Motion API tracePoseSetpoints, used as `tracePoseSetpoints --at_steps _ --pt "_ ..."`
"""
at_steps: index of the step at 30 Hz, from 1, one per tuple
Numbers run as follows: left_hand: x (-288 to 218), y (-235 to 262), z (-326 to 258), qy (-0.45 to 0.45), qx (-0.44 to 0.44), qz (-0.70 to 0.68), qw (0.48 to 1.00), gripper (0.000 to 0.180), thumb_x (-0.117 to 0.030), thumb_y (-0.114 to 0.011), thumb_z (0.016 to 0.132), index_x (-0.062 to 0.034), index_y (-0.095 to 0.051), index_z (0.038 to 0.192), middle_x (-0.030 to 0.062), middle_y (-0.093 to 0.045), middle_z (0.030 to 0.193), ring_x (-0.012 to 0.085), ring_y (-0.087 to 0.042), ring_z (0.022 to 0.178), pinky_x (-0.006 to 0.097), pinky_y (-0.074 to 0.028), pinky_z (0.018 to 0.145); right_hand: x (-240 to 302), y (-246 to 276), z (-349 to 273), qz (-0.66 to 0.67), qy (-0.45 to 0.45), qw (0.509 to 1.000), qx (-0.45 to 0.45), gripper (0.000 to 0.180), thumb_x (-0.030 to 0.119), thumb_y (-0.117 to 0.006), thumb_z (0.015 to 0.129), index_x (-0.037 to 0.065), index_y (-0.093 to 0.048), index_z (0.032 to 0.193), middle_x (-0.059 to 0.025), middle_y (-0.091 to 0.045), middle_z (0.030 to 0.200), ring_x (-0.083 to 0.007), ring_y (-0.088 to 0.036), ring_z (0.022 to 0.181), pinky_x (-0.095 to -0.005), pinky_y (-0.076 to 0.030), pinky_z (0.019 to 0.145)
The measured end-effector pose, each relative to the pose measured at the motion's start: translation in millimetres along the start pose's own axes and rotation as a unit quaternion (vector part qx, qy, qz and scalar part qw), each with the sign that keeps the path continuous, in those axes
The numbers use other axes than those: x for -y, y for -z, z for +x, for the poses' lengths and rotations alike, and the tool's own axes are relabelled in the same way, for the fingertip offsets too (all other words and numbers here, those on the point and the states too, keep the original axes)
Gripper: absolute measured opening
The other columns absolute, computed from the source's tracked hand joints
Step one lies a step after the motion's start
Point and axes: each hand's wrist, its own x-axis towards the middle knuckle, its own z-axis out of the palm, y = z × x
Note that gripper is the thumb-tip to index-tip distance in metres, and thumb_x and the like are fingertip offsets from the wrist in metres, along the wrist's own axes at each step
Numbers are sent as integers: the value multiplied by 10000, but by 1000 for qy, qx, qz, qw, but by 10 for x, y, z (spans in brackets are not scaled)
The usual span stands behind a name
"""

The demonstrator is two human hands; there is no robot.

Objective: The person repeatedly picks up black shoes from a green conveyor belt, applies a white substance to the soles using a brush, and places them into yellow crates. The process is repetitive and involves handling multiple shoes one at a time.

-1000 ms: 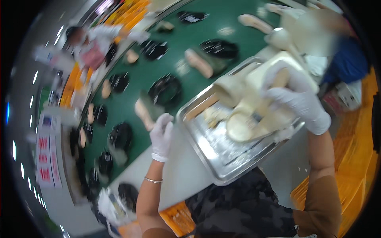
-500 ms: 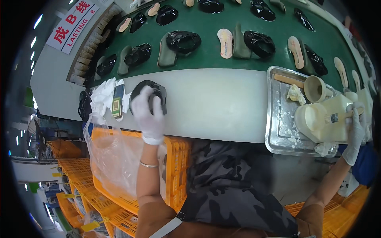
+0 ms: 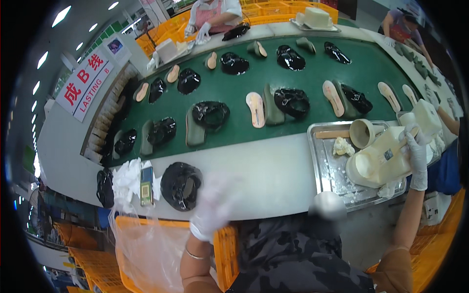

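Note:
My left hand (image 3: 215, 202), in a white glove, is smeared by motion over the front of the white worktop (image 3: 264, 171). Just left of it lies a glossy black shoe upper (image 3: 168, 188), apart from the hand as far as the blur shows. My gloved right hand (image 3: 416, 154) is closed round a pale wooden handle (image 3: 413, 133); the handle's far end is hidden. That hand is at the right end of a cream plastic container (image 3: 376, 163), tilted in a metal tray (image 3: 318, 146). A cream cup (image 3: 362, 133), a wooden strip (image 3: 332, 134) and a crumpled yellowish wad (image 3: 343, 146) share the tray.
Beyond lies a green conveyor belt (image 3: 220, 146) with black uppers, soles and insoles. A phone (image 3: 146, 185) and white cloths (image 3: 127, 180) lie left. Below is an orange crate (image 3: 225, 259) with clear plastic. Co-workers (image 3: 215, 17) stand across the belt and at right.
My left hand has come off the black upper and moved right. The view has tilted up, bringing co-workers into sight. My right hand stays at the cream container.

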Motion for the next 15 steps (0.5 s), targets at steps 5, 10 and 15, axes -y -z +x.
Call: tracePoseSetpoints --at_steps 5,10,15 --pt "-786 -275 306 -262 305 -494 771 348 -313 -584 808 31 -605 858 110 -550 895 314 -474 921 407 -386 801 98 -154 -22 11 7 1000 -3 67 153 -490 866 99 -470 901 -9 -546 729 -15 -442 472 -121 -353 419" --pt "-1057 -575 356 -308 219 -720 582 255 -230 -521 854 17 -586 845 144 -550 838 323 -512 806 412 -418 690 123 -157 -75 4 -7 1000 -22 75 155 -499 857 97 -464 892 -9 -545 723 -19 -441 460 -121 -351 415" --pt "-1093 -695 359 -306 203 -749 552 237 -215 -491 866 -1 -573 807 136 -549 796 322 -519 773 402 -424 640 96 -150 -87 11 11 1000 -26 97 159 -517 845 93 -461 891 -16 -550 714 -22 -441 458 -122 -352 420"
